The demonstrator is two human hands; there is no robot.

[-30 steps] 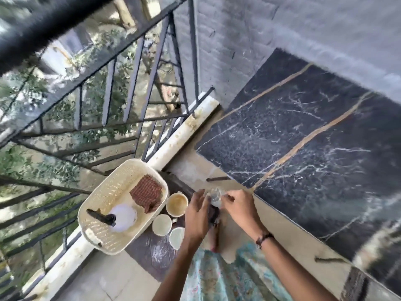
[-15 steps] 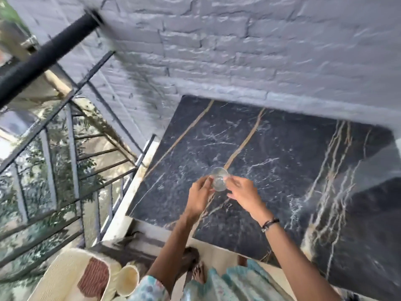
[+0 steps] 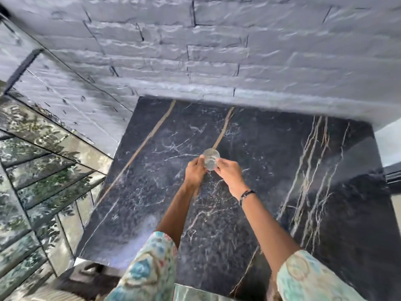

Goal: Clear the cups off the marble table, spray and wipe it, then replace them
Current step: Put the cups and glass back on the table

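Nearest the camera, floral-print sleeves (image 3: 149, 268) in teal and cream, bare forearms reaching forward over the black marble table (image 3: 282, 213). On the right wrist, a dark beaded bracelet (image 3: 247, 194). Further out, left hand (image 3: 194, 173) and right hand (image 3: 230, 173) side by side above the middle of the slab, fingers of both curled around a small clear glass cup (image 3: 211, 161), pinched between them from either side; contact between cup and marble impossible to judge from this angle. Across the dark stone, white veining and two tan streaks running toward the far edge. To the left, a dark metal railing (image 3: 43, 192) with green foliage behind it. Beyond the table, a grey-painted rough brick wall (image 3: 195, 51) filling the top of the view.
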